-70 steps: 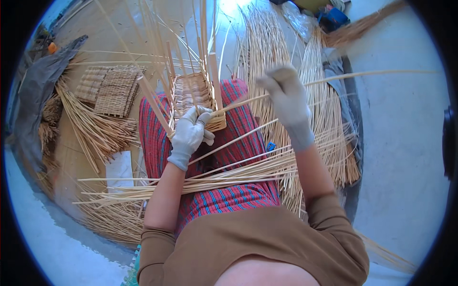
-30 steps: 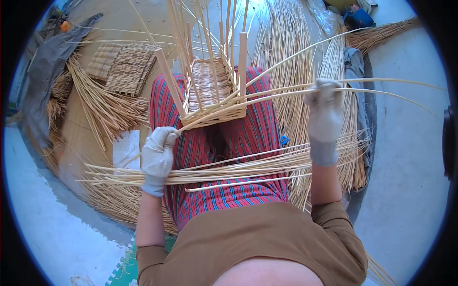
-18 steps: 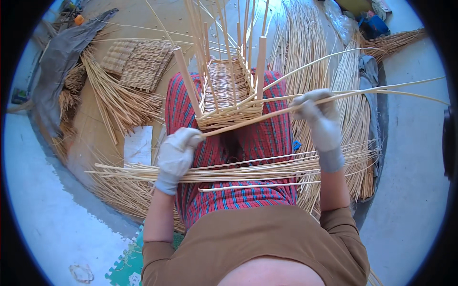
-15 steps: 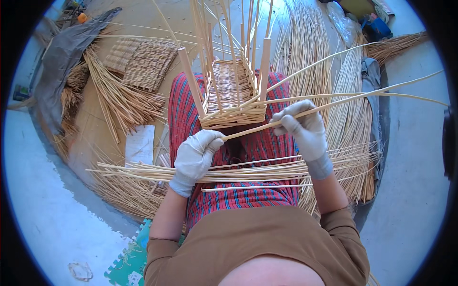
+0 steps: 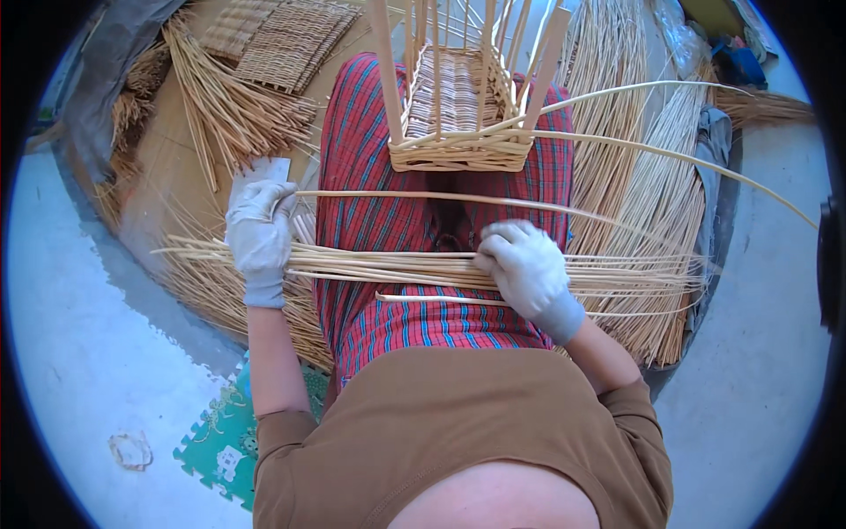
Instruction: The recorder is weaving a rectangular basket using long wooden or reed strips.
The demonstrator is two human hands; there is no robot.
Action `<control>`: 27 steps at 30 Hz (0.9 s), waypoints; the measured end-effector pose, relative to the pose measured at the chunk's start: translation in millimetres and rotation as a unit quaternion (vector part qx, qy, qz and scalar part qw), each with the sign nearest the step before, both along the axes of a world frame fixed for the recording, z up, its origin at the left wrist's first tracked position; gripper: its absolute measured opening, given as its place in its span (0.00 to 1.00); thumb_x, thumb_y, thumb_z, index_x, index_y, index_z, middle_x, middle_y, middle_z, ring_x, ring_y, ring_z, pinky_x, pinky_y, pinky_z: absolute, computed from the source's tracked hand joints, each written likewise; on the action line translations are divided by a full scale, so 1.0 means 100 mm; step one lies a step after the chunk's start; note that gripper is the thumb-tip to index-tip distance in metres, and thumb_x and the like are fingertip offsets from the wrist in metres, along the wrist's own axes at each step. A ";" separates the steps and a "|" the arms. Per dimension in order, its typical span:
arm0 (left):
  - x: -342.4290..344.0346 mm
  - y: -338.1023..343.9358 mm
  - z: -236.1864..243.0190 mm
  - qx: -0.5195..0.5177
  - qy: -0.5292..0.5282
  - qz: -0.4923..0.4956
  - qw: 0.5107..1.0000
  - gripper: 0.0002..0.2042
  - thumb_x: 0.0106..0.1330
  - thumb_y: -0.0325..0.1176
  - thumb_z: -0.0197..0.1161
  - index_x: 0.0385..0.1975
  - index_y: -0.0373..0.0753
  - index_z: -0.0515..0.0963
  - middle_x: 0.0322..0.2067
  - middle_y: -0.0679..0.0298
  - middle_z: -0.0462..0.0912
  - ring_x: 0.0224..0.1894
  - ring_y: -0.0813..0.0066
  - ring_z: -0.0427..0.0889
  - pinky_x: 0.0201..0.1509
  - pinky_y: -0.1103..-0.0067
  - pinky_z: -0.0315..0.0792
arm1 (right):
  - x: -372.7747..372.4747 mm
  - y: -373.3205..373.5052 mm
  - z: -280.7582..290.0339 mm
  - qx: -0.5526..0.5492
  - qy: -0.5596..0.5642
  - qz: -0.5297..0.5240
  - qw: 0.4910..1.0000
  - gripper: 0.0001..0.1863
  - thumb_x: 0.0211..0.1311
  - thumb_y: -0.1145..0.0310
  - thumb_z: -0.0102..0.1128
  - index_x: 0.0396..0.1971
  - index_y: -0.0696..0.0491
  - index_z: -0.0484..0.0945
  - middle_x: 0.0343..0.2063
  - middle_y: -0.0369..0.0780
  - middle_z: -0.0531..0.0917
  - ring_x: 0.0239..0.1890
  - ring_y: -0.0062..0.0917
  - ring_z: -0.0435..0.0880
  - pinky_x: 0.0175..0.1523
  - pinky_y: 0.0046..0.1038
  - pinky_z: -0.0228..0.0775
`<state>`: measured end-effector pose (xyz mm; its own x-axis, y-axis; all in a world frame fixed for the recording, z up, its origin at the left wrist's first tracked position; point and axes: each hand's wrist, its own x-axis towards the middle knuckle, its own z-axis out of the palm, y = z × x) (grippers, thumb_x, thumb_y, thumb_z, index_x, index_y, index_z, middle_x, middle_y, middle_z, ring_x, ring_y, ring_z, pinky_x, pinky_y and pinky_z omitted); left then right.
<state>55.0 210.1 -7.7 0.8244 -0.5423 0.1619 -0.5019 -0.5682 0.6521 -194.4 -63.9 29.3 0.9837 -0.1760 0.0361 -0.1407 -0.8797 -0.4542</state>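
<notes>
In white gloves, my left hand (image 5: pixel 260 234) pinches the end of a long cane (image 5: pixel 388 194), which stretches rightward across the red plaid trousers (image 5: pixel 361 159). My right hand (image 5: pixel 524 269) is below that cane, fingers curled at the loose bundle of canes (image 5: pixel 370 264) lying across my lap; exactly what they grip is unclear. Beyond both hands a partly woven rectangular basket (image 5: pixel 458 154) rests on my knees, with wooden corner posts (image 5: pixel 383 79) and thin stakes standing up. Long canes trail out from its near right corner.
Stacked woven panels (image 5: pixel 282 48) and cane bundles (image 5: pixel 211 106) lie at the upper left beside a grey cloth (image 5: pixel 92 88). More long canes (image 5: pixel 599 106) spread along my right. A blue object (image 5: pixel 736 62) sits at the upper right, a green puzzle mat (image 5: pixel 216 450) at the lower left.
My left hand has moved left and up with the cane. My right hand has let go of that cane and dropped to the lap bundle. The basket appears higher in view.
</notes>
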 end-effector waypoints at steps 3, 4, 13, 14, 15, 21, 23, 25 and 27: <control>-0.02 0.02 0.11 -0.115 0.081 0.003 0.990 0.08 0.69 0.30 0.66 0.43 0.34 0.83 0.35 0.62 0.83 0.45 0.71 0.82 0.59 0.74 0.74 | -0.09 -0.17 0.46 -0.051 -0.101 0.001 0.994 0.03 0.57 0.70 0.67 0.31 0.46 0.82 0.25 0.32 0.82 0.28 0.31 0.84 0.35 0.32 0.75; 0.04 0.13 0.17 -0.088 0.019 -0.049 0.995 0.09 0.71 0.34 0.64 0.42 0.35 0.84 0.35 0.61 0.84 0.42 0.69 0.82 0.55 0.73 0.74 | -0.09 -0.41 0.55 -0.071 -0.152 -0.036 0.985 0.05 0.59 0.72 0.65 0.34 0.46 0.83 0.26 0.33 0.83 0.29 0.30 0.84 0.34 0.32 0.74; -0.37 -0.86 0.47 -0.156 0.015 -0.172 0.973 0.07 0.59 0.24 0.65 0.36 0.42 0.84 0.30 0.61 0.86 0.34 0.66 0.85 0.42 0.72 0.75 | 0.16 -0.40 0.54 0.376 -0.127 -0.119 0.910 0.19 0.65 0.76 0.64 0.56 0.56 0.77 0.48 0.40 0.83 0.53 0.28 0.82 0.60 0.31 0.74; -0.50 -1.02 0.44 -0.171 0.036 -0.256 0.951 0.08 0.57 0.23 0.66 0.36 0.41 0.83 0.30 0.59 0.86 0.34 0.60 0.85 0.39 0.69 0.76 | 0.28 -0.26 0.44 0.392 -0.131 -0.020 0.910 0.22 0.67 0.71 0.65 0.58 0.59 0.75 0.49 0.39 0.82 0.55 0.26 0.81 0.61 0.30 0.73; -0.63 -1.11 0.50 -0.163 0.048 -0.302 0.938 0.10 0.55 0.21 0.66 0.37 0.39 0.83 0.31 0.57 0.86 0.34 0.56 0.86 0.39 0.68 0.78 | 0.29 -0.11 0.35 0.438 -0.142 -0.006 0.887 0.20 0.70 0.66 0.64 0.57 0.59 0.76 0.46 0.42 0.84 0.49 0.26 0.84 0.58 0.30 0.76; -0.33 -0.88 0.26 -0.223 0.171 -0.133 0.950 0.10 0.77 0.35 0.59 0.43 0.35 0.82 0.33 0.71 0.81 0.33 0.89 0.74 0.38 0.86 0.71 | 0.16 -0.80 0.57 0.481 -0.350 -0.155 0.789 0.07 0.75 0.69 0.56 0.47 0.56 0.74 0.39 0.47 0.87 0.38 0.32 0.89 0.41 0.30 0.86; -0.38 -0.97 0.26 -0.232 0.271 -0.049 0.933 0.08 0.76 0.31 0.59 0.45 0.33 0.81 0.31 0.69 0.80 0.32 0.85 0.75 0.38 0.82 0.74 | 0.16 -0.84 0.55 0.469 -0.383 -0.168 0.778 0.07 0.75 0.71 0.55 0.47 0.55 0.73 0.40 0.48 0.86 0.39 0.32 0.89 0.41 0.30 0.86; -0.42 -1.11 0.23 -0.265 0.310 0.021 0.913 0.13 0.75 0.28 0.59 0.57 0.36 0.76 0.43 0.65 0.83 0.30 0.89 0.74 0.31 0.87 0.71 | 0.14 -0.90 0.56 0.420 -0.426 -0.238 0.765 0.06 0.75 0.72 0.55 0.46 0.56 0.73 0.40 0.48 0.86 0.40 0.32 0.89 0.42 0.33 0.88; -0.44 -1.17 0.13 -0.294 0.352 0.018 0.888 0.21 0.73 0.25 0.60 0.65 0.38 0.69 0.54 0.59 0.82 0.25 0.89 0.74 0.27 0.89 0.72 | 0.06 -0.98 0.54 0.408 -0.416 -0.246 0.775 0.07 0.76 0.70 0.54 0.46 0.56 0.72 0.40 0.48 0.86 0.41 0.33 0.89 0.44 0.34 0.88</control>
